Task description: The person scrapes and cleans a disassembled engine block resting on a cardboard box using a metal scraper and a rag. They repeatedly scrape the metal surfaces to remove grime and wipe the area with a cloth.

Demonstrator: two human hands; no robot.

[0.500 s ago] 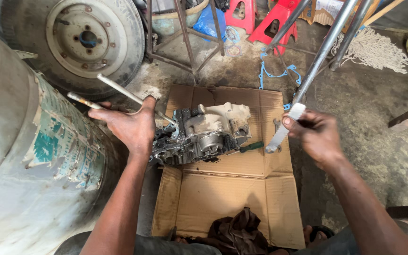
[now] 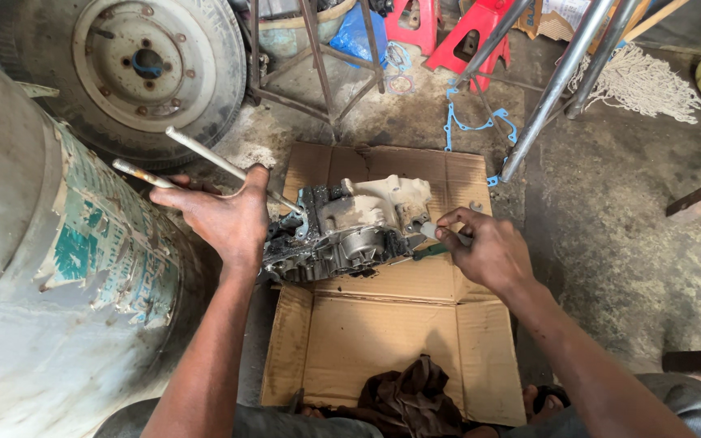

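A grimy metal engine case point(image 2: 349, 231) lies on a flattened cardboard sheet point(image 2: 391, 332). My left hand point(image 2: 221, 219) rests at its left side and grips a long metal T-handle wrench point(image 2: 204, 154) whose shaft runs down into the case. My right hand point(image 2: 484, 247) is at the case's right edge, pinching a small grey piece point(image 2: 428, 231) between thumb and fingers. A green-handled tool point(image 2: 430, 252) lies on the cardboard just under that hand.
A large painted drum point(image 2: 50, 276) stands at the left, a wheel with tyre point(image 2: 144, 65) behind it. Metal stand legs point(image 2: 553, 89), blue gaskets point(image 2: 468, 122), red stands point(image 2: 448, 28) and a white mop head point(image 2: 642, 81) lie beyond. A dark rag point(image 2: 407, 397) sits near my knees.
My right hand has moved down and left toward the case's right edge, and the light piece it holds has come down with it. My left hand stays on the wrench.
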